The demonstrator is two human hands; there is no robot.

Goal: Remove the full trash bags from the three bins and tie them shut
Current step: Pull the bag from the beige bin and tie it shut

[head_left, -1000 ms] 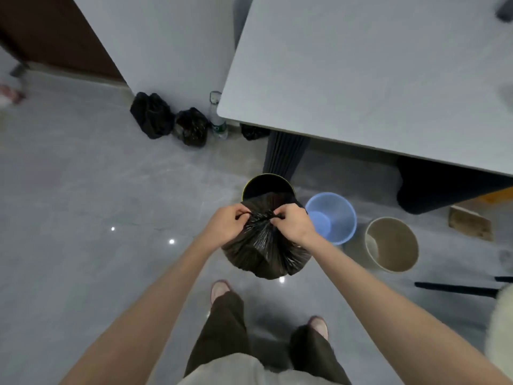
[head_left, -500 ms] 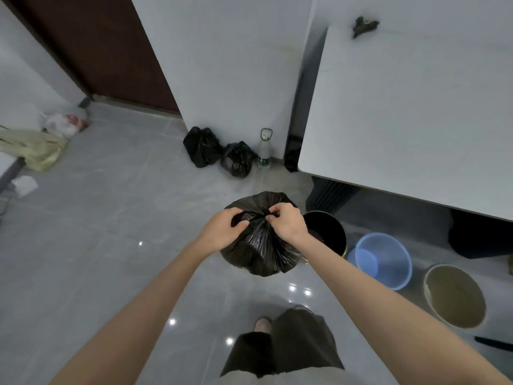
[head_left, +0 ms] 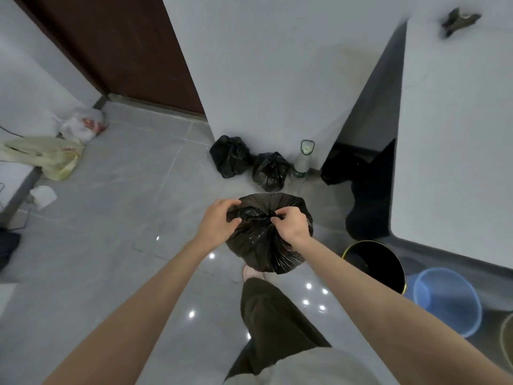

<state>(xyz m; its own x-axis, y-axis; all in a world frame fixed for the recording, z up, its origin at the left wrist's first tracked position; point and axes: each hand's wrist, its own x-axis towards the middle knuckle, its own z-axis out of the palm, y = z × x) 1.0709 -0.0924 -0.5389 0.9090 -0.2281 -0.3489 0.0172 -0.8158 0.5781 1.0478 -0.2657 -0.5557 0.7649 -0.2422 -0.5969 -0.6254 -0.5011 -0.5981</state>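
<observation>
While pinching the twisted neck of the black trash bag [head_left: 261,245] with left hand [head_left: 218,225] and right hand [head_left: 293,225], both curled tight on plastic, holding it off the grey floor [head_left: 111,245], left of the black bin [head_left: 380,262], near two tied bags [head_left: 231,157].

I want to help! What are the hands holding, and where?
The black trash bag. The left hand and the right hand both grip its bunched-up top, where the plastic is gathered.
</observation>
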